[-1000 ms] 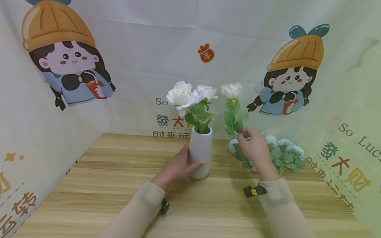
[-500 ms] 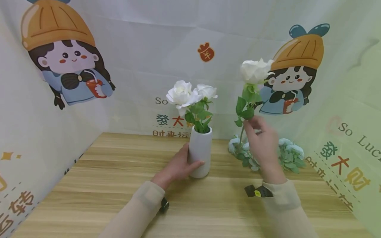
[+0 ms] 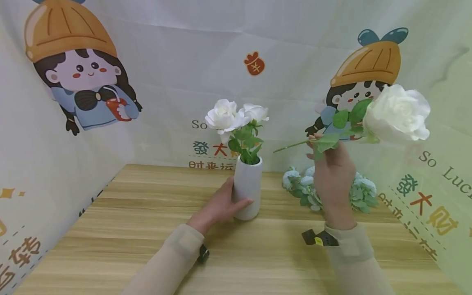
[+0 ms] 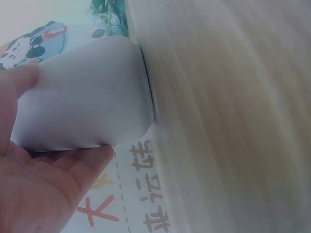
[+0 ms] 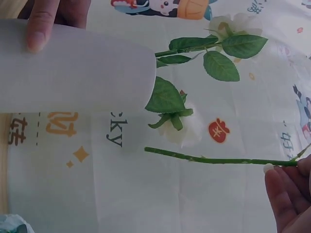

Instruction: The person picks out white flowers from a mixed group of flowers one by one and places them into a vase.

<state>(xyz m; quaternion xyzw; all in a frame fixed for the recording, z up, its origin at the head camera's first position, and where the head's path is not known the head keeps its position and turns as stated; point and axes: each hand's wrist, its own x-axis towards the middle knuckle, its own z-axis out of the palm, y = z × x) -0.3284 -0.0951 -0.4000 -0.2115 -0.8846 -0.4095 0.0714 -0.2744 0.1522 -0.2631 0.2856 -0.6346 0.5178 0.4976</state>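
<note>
A white vase point(image 3: 248, 189) stands upright on the wooden table, holding two white roses point(image 3: 225, 116) with green leaves. My left hand point(image 3: 223, 205) grips the vase low on its left side, thumb across the front; the left wrist view shows the fingers curved round the vase wall point(image 4: 92, 92). Raised to the right, my right hand point(image 3: 333, 180) pinches the stem of another white rose point(image 3: 400, 114). That rose lies tilted, its bloom to the right and its bare stem end point(image 5: 175, 155) pointing left toward the vase, apart from it.
Behind my right hand, a bunch of pale blue-white flowers point(image 3: 363, 190) lies on the table point(image 3: 147, 229) at the back right. A printed cloth point(image 3: 166, 82) hangs behind the table and along both sides.
My right hand has lifted the rose up and to the right, away from the vase, and tipped it from upright to nearly level. My left hand and the vase have stayed put.
</note>
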